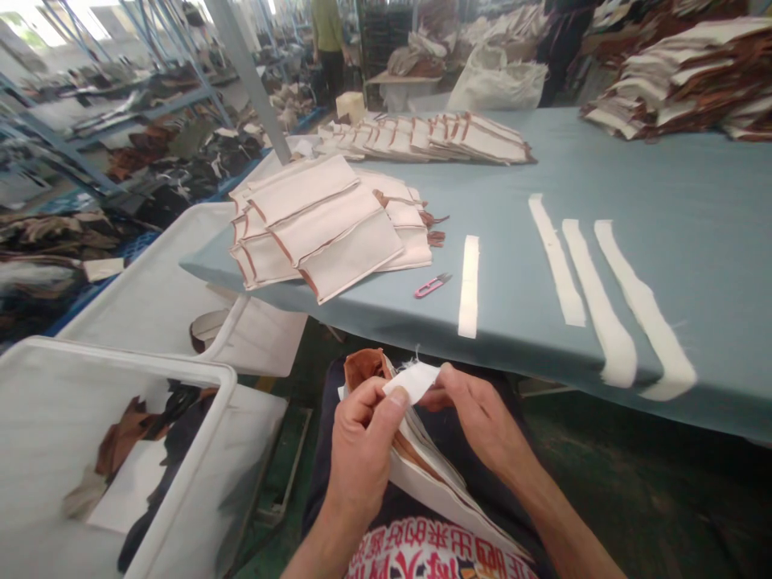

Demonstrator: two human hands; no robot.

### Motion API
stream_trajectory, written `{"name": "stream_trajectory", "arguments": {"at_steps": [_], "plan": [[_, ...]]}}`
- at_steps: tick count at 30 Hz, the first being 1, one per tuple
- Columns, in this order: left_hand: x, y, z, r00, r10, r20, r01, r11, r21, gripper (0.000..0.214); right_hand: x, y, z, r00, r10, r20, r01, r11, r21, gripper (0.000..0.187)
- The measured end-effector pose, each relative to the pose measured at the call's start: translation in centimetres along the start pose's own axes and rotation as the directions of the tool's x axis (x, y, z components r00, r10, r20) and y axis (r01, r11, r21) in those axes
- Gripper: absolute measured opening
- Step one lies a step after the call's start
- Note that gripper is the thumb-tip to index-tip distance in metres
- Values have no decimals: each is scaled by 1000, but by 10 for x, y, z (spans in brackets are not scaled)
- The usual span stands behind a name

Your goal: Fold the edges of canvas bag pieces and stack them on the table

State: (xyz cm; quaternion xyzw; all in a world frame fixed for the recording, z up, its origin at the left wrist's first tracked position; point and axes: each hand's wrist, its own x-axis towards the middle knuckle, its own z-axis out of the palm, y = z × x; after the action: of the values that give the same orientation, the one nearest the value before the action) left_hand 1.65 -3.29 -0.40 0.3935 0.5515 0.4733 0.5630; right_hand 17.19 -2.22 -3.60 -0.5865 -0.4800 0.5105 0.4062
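My left hand and my right hand meet over my lap, below the table's front edge. Both pinch a small white fabric strip with frayed threads. It lies on top of a cream and brown sewn fabric piece that rests across my lap and under my left hand. My left thumb presses on the strip's near end. My right fingers close on its far end.
A blue-grey table carries a stack of cream pouches, pink thread snips, one short white strip and three long strips. More stacks lie farther back. White plastic bins stand at left. People stand in the background.
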Motion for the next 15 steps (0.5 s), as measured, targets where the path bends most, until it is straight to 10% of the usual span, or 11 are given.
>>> {"name": "stream_trajectory", "arguments": {"at_steps": [4, 10, 15], "plan": [[0, -1, -1, 994, -109, -32, 104, 987, -126, 36, -9, 4, -12, 933, -312, -178, 191, 851, -490, 26], [1, 3, 2, 992, -111, -56, 104, 988, -111, 30, -7, -18, 11, 642, -766, -14, 673, 572, -469, 41], [0, 3, -1, 998, -63, -14, 63, 998, -29, 29, 10, -19, 15, 554, -829, 70, 757, 467, -457, 34]]}}
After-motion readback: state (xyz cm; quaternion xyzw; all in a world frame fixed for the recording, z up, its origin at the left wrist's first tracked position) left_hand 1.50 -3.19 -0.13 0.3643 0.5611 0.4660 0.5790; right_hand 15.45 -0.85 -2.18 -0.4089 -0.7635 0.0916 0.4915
